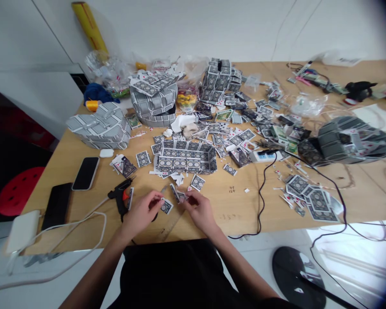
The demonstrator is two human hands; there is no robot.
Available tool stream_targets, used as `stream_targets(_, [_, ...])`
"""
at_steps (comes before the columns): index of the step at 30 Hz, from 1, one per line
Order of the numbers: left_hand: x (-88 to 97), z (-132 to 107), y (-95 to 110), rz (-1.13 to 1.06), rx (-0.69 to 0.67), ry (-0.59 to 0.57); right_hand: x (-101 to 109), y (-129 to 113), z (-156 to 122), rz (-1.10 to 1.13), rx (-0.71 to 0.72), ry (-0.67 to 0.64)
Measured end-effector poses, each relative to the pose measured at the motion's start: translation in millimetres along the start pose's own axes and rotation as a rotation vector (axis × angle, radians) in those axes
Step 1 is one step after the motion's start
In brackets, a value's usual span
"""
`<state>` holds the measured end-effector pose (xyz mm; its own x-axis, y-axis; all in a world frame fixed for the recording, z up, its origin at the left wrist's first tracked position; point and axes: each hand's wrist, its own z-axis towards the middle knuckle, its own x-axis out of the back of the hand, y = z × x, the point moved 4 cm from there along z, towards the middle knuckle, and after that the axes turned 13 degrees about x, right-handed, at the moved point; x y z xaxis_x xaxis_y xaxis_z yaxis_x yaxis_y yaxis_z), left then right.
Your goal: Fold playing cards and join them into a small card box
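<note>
At the near edge of the wooden table (pixel 231 206), right in front of me, both hands are down on small pieces of playing card: my left hand (pixel 141 213) has its fingertips pinched around a cut card piece (pixel 166 206) with the patterned back showing, and my right hand (pixel 198 209) is closed on a folded card strip (pixel 179 195) that it holds just beside the other piece, the two nearly touching between the hands. I read this as the fitting step, bringing two card parts together into a joint, with gluing not yet done, since the black glue gun (pixel 120 195) lies on the table just left of my left hand, untouched. The next move, as I judge it, calls for keeping the two pieces lined up with one hand while the other frees itself for the gun, and for care with the thin strip, which looks easy to bend. Just beyond my hands stands an open rectangular box built of cards (pixel 186 158), and further back a round lidded card box (pixel 153 99) and a flat-topped one (pixel 99 125) to its left. Two dark phones (pixel 85 173) lie at the left, near a white power bank (pixel 22 230) with its cable. As for writing, I can make out faint pencilled marks on the table top to the right of my hands, too small to read, and the red pips on scattered card scraps; no brand name is legible anywhere.
</note>
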<state>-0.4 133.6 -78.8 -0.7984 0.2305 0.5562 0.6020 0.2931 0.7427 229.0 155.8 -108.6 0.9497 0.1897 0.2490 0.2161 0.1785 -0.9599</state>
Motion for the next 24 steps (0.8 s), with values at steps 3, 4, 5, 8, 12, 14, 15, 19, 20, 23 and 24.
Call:
stream_targets(3, [1.2, 17.8, 15.1, 0.085, -0.064, 0.071, 12.0, -0.1, 3.6, -0.102, 0.030, -0.012])
stream_targets(4, [0.3, 25.0, 21.0, 0.113, -0.091, 0.083, 15.0, -1.4, 4.4, -0.132, 0.043, -0.026])
stream_targets(5, [-1.3, 32.5, 26.8, 0.141, -0.119, 0.089, 17.9, -3.2, 4.9, -0.161, 0.057, -0.040])
stream_targets(8, [-8.5, 52.8, 38.6, 0.207, -0.174, 0.100, 27.9, -7.3, 4.8, -0.249, 0.081, -0.050])
stream_targets(12, [-12.9, 63.1, 41.1, 0.218, -0.193, 0.122, 46.6, -3.0, 5.4, -0.356, 0.073, 0.025])
stream_targets(14, [-8.8, 58.1, 41.5, 0.180, -0.201, 0.118, 55.0, 3.2, 8.7, -0.404, 0.072, 0.063])
stream_targets(15, [-4.9, 53.3, 42.2, 0.149, -0.206, 0.115, 57.9, 6.5, 11.2, -0.426, 0.077, 0.075])
stream_targets(19, [15.6, 26.8, 42.9, -0.043, -0.188, 0.108, 59.4, 18.3, 23.1, -0.475, 0.104, 0.067])
stream_targets(20, [19.6, 20.5, 41.0, -0.108, -0.165, 0.102, 57.8, 20.3, 25.6, -0.476, 0.107, 0.055])
stream_targets(23, [24.5, 7.5, 29.4, -0.334, -0.061, 0.086, 53.6, 23.2, 30.8, -0.464, 0.106, 0.028])
stream_targets(24, [23.8, 5.5, 24.6, -0.415, -0.026, 0.085, 53.2, 23.3, 31.9, -0.458, 0.101, 0.026])
